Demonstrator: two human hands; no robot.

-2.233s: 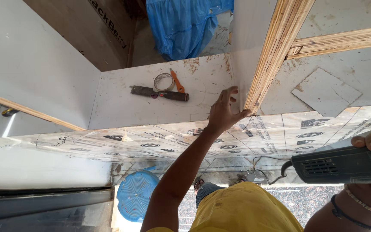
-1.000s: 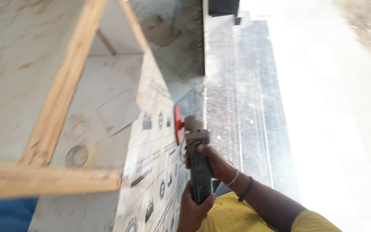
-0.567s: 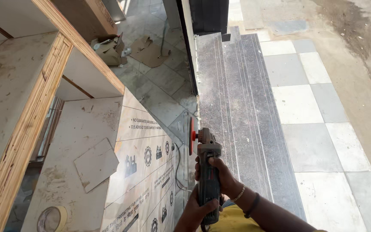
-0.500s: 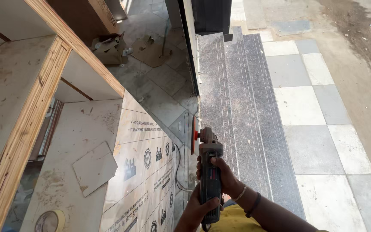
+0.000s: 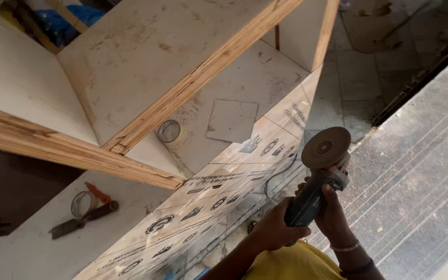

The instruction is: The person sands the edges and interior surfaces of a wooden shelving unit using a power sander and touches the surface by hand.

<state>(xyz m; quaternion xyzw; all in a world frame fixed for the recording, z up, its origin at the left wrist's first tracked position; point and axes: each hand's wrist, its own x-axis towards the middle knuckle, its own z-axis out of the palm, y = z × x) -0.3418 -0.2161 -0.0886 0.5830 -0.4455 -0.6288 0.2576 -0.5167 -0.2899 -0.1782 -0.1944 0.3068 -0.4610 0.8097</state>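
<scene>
A dark angle grinder [image 5: 307,199] with a round brownish disc [image 5: 326,148] is held low in the view, disc pointing up and away from me. My left hand [image 5: 271,228] grips its rear body. My right hand [image 5: 334,211], with bracelets at the wrist, wraps the body just behind the disc guard. The disc hangs in the air beside the printed film edge of a plywood cabinet panel [image 5: 219,194], touching nothing. The grinder's black cable [image 5: 278,173] runs down along that panel.
Plywood shelf boards [image 5: 193,78] cross the upper left. Inside lie a tape roll [image 5: 170,131], a white square offcut [image 5: 233,120], a second tape roll [image 5: 81,203], a chisel [image 5: 81,222] and an orange-handled tool [image 5: 98,193]. A dark ribbed stone slab [image 5: 416,181] lies right; tiled floor [image 5: 359,78] lies beyond.
My left hand has left the plywood edge and now grips the grinder with my right hand. My view has swung, and the grinder's disc now faces up toward me.
</scene>
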